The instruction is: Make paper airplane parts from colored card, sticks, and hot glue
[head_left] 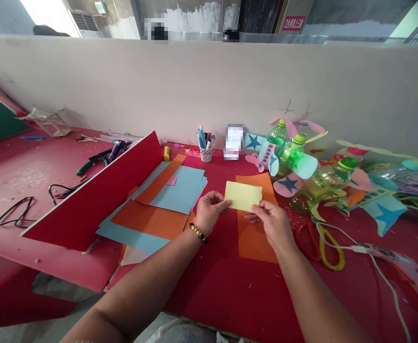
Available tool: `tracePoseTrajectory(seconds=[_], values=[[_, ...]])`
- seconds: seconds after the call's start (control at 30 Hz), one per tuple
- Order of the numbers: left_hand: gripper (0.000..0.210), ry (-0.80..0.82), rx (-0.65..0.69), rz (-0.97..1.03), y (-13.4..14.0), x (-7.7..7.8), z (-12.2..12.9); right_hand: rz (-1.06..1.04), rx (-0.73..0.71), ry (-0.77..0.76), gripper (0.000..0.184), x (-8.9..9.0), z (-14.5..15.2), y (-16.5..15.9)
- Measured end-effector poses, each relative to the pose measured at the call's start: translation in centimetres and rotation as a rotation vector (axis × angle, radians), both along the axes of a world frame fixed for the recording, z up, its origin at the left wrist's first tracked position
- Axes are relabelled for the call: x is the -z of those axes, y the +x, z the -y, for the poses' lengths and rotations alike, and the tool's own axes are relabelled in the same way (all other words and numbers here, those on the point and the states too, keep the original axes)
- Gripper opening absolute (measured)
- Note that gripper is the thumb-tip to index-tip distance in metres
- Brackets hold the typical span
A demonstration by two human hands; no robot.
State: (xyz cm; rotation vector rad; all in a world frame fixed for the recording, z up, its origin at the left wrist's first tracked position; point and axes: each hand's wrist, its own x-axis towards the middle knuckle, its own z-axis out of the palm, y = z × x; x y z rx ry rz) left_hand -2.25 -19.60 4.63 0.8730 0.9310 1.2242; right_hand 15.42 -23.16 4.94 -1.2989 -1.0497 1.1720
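A small pale yellow sheet of paper (243,196) is held up between my two hands, above the red table. My left hand (211,212) pinches its left edge between thumb and fingers; a beaded bracelet circles that wrist. At the lower right corner, my right hand (271,219) grips the same paper with thumb and fingertips. Beneath and behind the yellow paper lies an orange sheet (255,240), partly covered by my right hand. To the left of my left hand, blue sheets (180,186) and orange strips (148,219) overlap in a loose stack.
A red divider board (98,200) stands on the left. Pens fill a patterned cup (206,154) near a phone (233,142) at the back. Plastic bottles (323,186) with paper shapes crowd the right, by red-and-yellow-handled scissors (332,250) and a white cable (383,276).
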Motion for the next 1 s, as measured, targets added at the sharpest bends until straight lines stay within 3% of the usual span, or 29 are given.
tracePoseTrajectory(seconds=[0.53,0.73,0.87,1.0], values=[[0.037,-0.118,0.108,-0.016,-0.6,-0.2,-0.1,-0.031,-0.035,-0.037,0.026,0.0,-0.1,0.3],[0.037,-0.006,0.211,-0.043,-1.4,-0.5,-0.8,0.022,-0.167,-0.074,0.026,-0.1,0.0,1.0],[0.032,0.046,0.24,-0.19,-1.9,-0.4,-1.2,0.077,-0.32,-0.127,0.025,-0.4,0.3,1.5],[0.03,0.062,0.267,-0.253,-1.9,-0.1,-1.1,0.041,-0.215,-0.064,0.02,-0.5,0.2,1.6]])
